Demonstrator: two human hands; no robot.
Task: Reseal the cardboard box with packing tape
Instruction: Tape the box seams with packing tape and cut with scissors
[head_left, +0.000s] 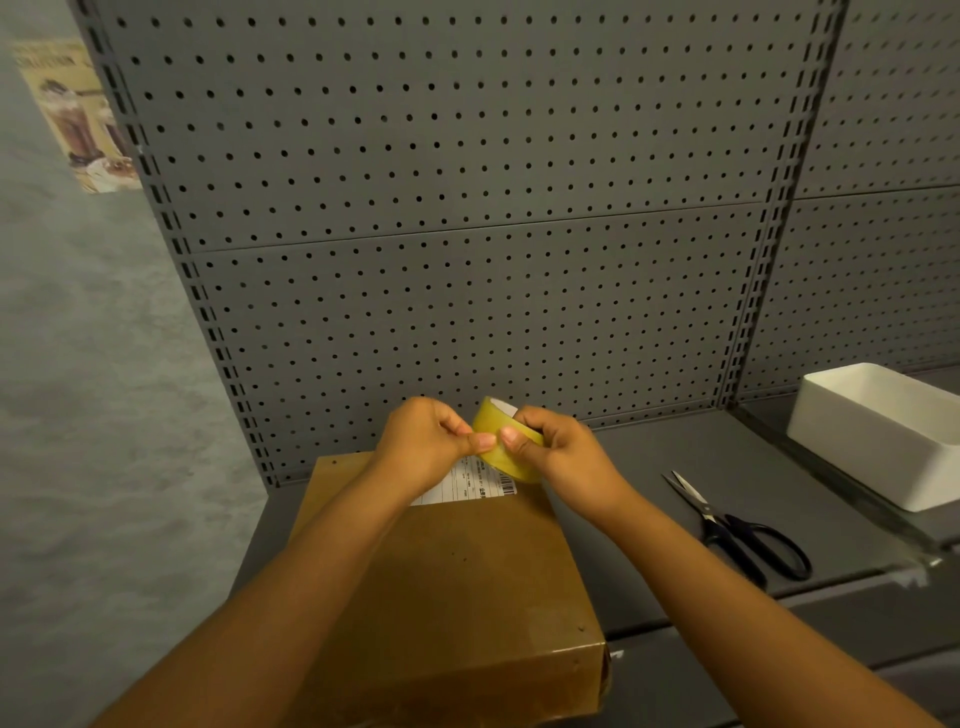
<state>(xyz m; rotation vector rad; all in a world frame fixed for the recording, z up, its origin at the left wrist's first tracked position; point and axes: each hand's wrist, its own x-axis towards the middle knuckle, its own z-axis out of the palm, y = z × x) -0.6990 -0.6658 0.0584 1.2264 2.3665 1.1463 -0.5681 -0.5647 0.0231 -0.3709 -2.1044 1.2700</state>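
Above the cardboard box on the grey shelf, the left hand pinches at the tape roll, which the right hand grips; further right lie scissors, then a white bin, its contents hidden

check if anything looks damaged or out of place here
Nothing is spilled or askew. The cardboard box has a scuffed, slightly crushed near right corner. The scissors lie flat on the shelf, closed.

Looks like a shop or stockroom: grey pegboard shelving beyond the fingers (slotted uprights), drink poster upper left.
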